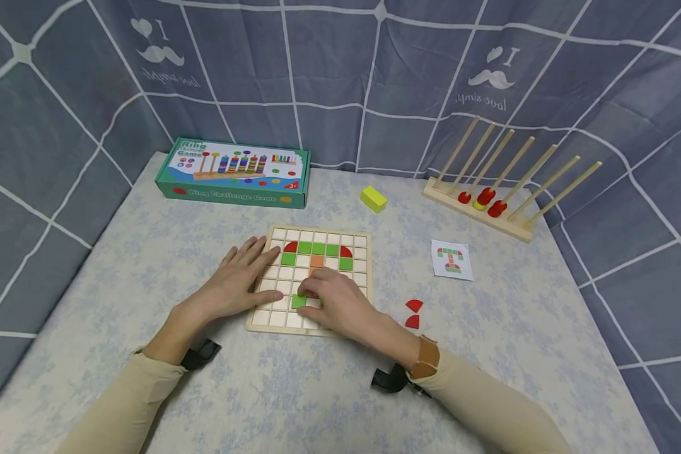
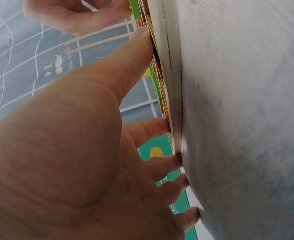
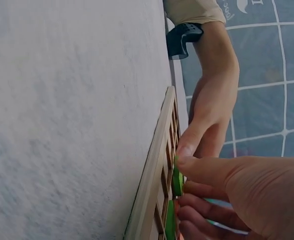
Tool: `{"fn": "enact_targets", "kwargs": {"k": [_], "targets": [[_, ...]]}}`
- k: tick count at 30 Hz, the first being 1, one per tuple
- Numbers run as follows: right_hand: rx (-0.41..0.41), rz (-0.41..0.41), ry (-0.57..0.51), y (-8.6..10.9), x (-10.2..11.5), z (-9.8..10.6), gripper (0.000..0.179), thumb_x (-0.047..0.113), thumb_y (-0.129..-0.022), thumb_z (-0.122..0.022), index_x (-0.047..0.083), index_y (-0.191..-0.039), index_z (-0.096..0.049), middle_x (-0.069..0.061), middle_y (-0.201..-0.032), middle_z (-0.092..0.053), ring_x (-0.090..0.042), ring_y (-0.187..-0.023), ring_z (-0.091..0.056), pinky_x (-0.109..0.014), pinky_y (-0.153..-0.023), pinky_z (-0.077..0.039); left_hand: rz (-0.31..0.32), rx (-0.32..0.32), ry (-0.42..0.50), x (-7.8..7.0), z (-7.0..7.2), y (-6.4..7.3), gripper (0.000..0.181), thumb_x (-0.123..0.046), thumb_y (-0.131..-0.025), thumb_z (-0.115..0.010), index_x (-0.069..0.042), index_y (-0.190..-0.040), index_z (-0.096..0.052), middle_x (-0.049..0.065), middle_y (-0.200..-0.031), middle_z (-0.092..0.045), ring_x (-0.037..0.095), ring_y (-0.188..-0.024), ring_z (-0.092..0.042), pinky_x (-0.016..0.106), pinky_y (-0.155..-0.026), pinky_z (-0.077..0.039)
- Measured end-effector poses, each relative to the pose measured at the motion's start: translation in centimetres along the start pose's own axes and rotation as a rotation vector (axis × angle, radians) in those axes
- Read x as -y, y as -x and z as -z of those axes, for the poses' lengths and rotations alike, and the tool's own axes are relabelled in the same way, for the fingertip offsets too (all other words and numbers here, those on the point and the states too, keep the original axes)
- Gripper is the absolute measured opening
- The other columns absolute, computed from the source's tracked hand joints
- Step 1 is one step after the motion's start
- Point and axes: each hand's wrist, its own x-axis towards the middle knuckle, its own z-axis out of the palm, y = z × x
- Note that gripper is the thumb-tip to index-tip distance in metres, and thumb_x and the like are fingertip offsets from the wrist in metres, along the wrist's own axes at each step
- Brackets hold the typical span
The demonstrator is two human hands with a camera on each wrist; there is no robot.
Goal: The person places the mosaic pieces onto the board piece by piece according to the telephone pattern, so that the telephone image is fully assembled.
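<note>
A wooden grid board lies on the table, with a row of green squares, red quarter-round tiles and orange squares set in its cells. On the board's left edge rests my left hand, fingers spread and thumb straight over the lower cells. My right hand pinches a green square tile between thumb and fingertips at the lower part of the board. In the right wrist view, that green tile stands between the thumb and fingers. The right hand hides the cells beneath it.
Two loose red quarter-round tiles lie right of the board. Behind them is a pattern card. A peg rack with several rings stands at back right. A yellow block and a green game box lie at the back.
</note>
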Motion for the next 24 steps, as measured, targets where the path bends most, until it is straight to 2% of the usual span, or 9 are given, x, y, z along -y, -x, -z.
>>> {"fn": "enact_targets", "kwargs": {"k": [6, 12, 17, 19, 24], "targets": [[-0.009, 0.038, 0.051, 0.6, 0.5, -0.3, 0.017, 0.023, -0.095, -0.081, 0.015, -0.109, -0.081, 0.002, -0.107, -0.072, -0.014, -0.098, -0.063, -0.027, -0.079, -0.057, 0.001, 0.003, -0.002, 0.0, 0.0, 0.0, 0.091, -0.050, -0.098, -0.071, -0.006, -0.167, -0.030, 0.026, -0.174, -0.013, 0.047, -0.162, -0.007, 0.070, -0.127, -0.005], [-0.057, 0.045, 0.087, 0.5, 0.6, -0.7, 0.017, 0.025, -0.092, -0.084, 0.015, -0.106, -0.080, 0.003, -0.105, -0.072, -0.013, -0.097, -0.063, -0.026, -0.078, -0.057, 0.002, 0.000, -0.003, 0.0, -0.1, 0.0, 0.092, -0.052, -0.098, -0.071, -0.007, -0.167, -0.030, 0.026, -0.174, -0.014, 0.047, -0.162, -0.007, 0.071, -0.127, -0.005], [-0.005, 0.129, 0.107, 0.9, 0.5, -0.2, 0.012, 0.027, -0.095, -0.081, 0.017, -0.102, -0.081, 0.004, -0.108, -0.074, -0.014, -0.103, -0.062, -0.025, -0.083, -0.057, 0.006, -0.002, -0.006, 0.1, -0.1, 0.0, 0.093, -0.053, -0.097, -0.071, -0.007, -0.167, -0.030, 0.026, -0.174, -0.014, 0.047, -0.162, -0.007, 0.070, -0.127, -0.005], [0.030, 0.173, 0.134, 1.2, 0.4, 0.1, 0.015, 0.029, -0.096, -0.080, 0.017, -0.106, -0.081, 0.003, -0.111, -0.073, -0.015, -0.107, -0.061, -0.027, -0.088, -0.057, 0.006, -0.005, -0.006, 0.1, -0.1, 0.0, 0.093, -0.053, -0.097, -0.072, -0.007, -0.167, -0.030, 0.026, -0.174, -0.014, 0.046, -0.162, -0.007, 0.070, -0.127, -0.005], [0.085, 0.232, 0.194, 2.6, -0.2, 0.9, 0.038, 0.035, -0.097, -0.078, 0.014, -0.129, -0.075, 0.000, -0.128, -0.070, -0.018, -0.121, -0.060, -0.031, -0.102, -0.054, 0.000, -0.005, -0.002, 0.2, -0.2, 0.0, 0.092, -0.052, -0.097, -0.072, -0.007, -0.166, -0.031, 0.026, -0.174, -0.014, 0.047, -0.162, -0.008, 0.071, -0.126, -0.005]]}}
